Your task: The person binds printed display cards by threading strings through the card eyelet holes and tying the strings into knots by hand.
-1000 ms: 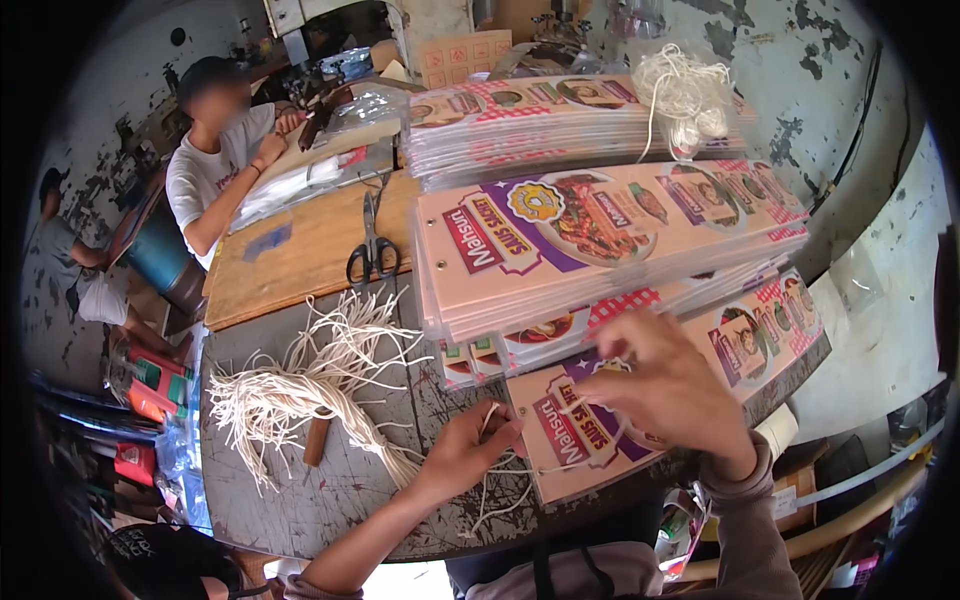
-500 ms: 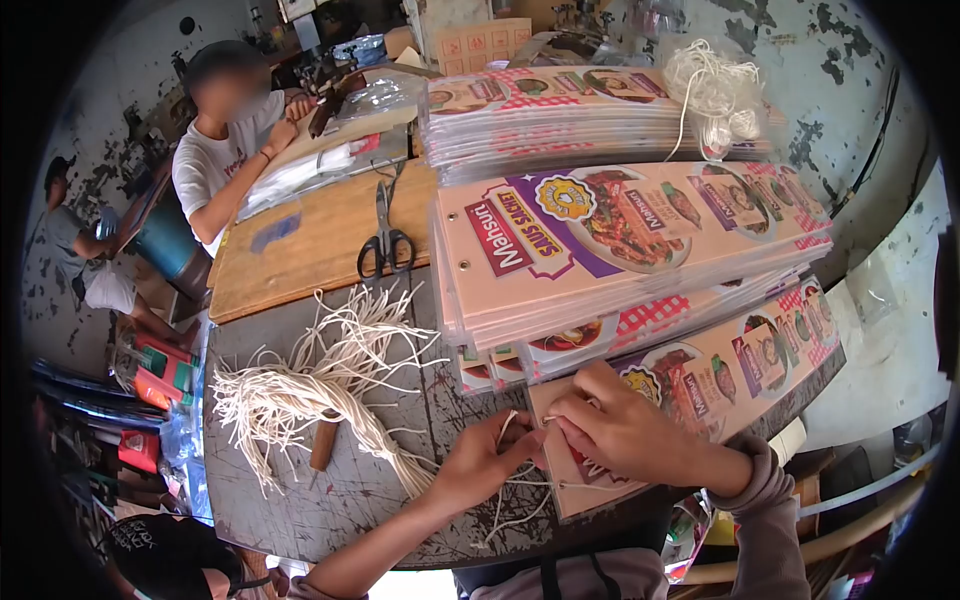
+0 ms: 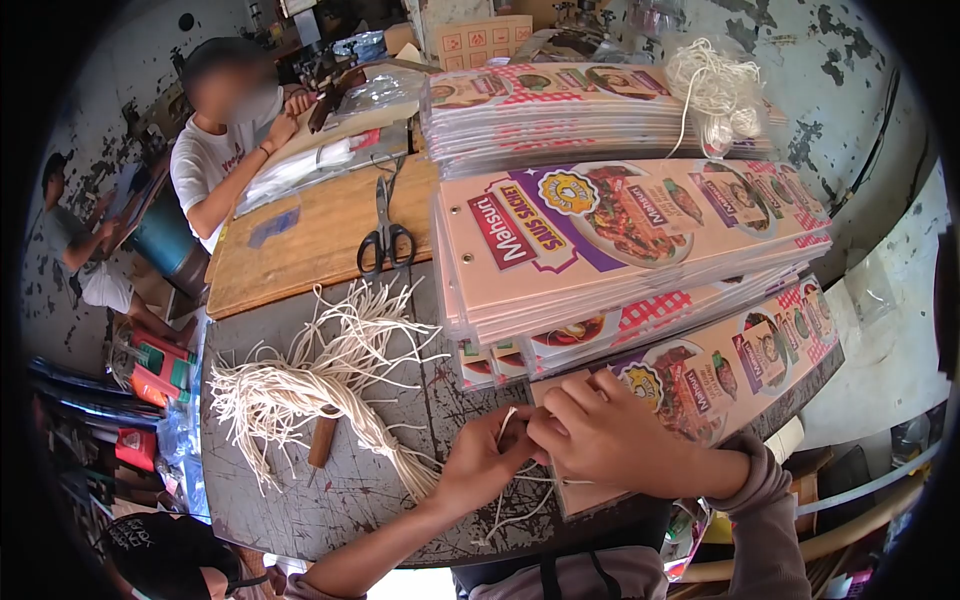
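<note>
A: What are the fingers doing?
B: The left hand's [image 3: 480,458] thumb and fingers are clamped on a cord [image 3: 508,418], a short end poking up between them. The right hand [image 3: 608,432] is curled against them; its tips are hidden, so I can't tell what they grip.

A: And the card [image 3: 695,385]?
B: Flat on the table [image 3: 375,510], its left end under the right hand, in front of the stack [image 3: 640,230].

A: What could go wrong?
B: The cord could slip if the left pinch eases, since so little end shows. Its loose tails beside the card's near corner could tangle, and the right forearm, lying across the card, could drag it askew.

A: Which way does it point?
B: Its long axis slants from the hands up to the right, the far end pointing away from the person.

A: Farther out?
B: The cord bundle [image 3: 340,400] lies left of the stack, scissors [image 3: 385,245] beyond it, partly on a board [image 3: 310,250].
</note>
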### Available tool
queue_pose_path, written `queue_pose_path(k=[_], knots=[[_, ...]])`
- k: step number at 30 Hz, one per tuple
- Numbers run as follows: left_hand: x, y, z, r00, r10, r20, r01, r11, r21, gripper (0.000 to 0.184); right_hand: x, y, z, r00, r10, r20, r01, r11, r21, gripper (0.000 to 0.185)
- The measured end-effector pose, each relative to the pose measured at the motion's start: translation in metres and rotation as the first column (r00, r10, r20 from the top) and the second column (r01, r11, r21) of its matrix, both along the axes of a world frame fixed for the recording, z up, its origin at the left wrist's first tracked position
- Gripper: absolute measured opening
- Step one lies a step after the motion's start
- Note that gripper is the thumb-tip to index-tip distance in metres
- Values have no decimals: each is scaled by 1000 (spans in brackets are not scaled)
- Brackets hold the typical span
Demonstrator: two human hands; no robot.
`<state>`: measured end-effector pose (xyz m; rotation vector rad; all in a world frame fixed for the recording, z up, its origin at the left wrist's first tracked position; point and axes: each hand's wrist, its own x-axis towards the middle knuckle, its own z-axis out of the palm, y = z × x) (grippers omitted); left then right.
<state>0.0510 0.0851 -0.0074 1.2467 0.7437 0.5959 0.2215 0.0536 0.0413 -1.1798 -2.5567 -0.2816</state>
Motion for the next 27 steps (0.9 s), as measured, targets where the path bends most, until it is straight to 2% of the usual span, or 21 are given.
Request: queue_pose_path(k=[1, 2, 3, 4, 6, 7, 9, 10, 12, 16, 18, 23, 25, 27], knots=[[-1, -1, 2, 1000, -3, -1, 3, 1000, -2, 22, -3, -1, 0, 996, -24, 89, 20, 999, 45, 16], [-1, -2, 4, 993, 6, -116, 2, 998, 66, 21, -7, -3, -1, 996, -29, 89, 25, 999, 43, 16], [-1, -3, 5, 974, 21, -227, 10, 991, 135, 21, -10, -5, -2, 989, -84, 125, 68, 990, 123, 16], [0, -4, 6, 974, 16, -226, 15, 991, 135, 21, -12, -6, -3, 978, -141, 156, 107, 973, 204, 15], [0, -5, 7, 998, 35, -55, -34, 999, 16, 21, -11, -6, -5, 983, -150, 107, 129, 976, 175, 15], [0, -4, 7, 998, 33, -57, -32, 999, 17, 21, -11, -6, -6, 986, -153, 59, 144, 979, 144, 15], [-2, 1, 5, 1000, -13, 13, 14, 995, -103, 22, -10, -4, -6, 988, -148, 42, 139, 975, 172, 16], [-4, 2, 4, 1000, -14, 11, 15, 995, -102, 22, -9, -4, -5, 990, -141, 27, 133, 971, 199, 17], [-5, 4, 2, 999, 1, 55, 11, 975, -222, 23, -6, -2, -4, 994, -106, 25, 100, 981, 169, 17], [-6, 8, 7, 999, -33, -40, 23, 973, -229, 25, 1, 1, -5, 999, -5, 54, -1, 993, 116, 15], [-4, 7, 3, 997, -21, -70, 7, 983, -185, 27, 3, 0, -3, 997, -12, 72, 3, 991, 130, 14], [-2, 6, 0, 1000, -21, -13, 18, 984, -176, 33, 2, -2, -6, 997, -34, 68, 26, 994, 109, 13], [-2, 4, -3, 1000, -9, 25, 12, 991, -135, 31, -2, -4, -8, 978, -53, 201, 20, 986, 164, 16], [0, 2, 3, 999, 12, 30, -8, 992, -127, 30, -8, -6, -7, 962, -94, 255, 54, 986, 159, 16]])
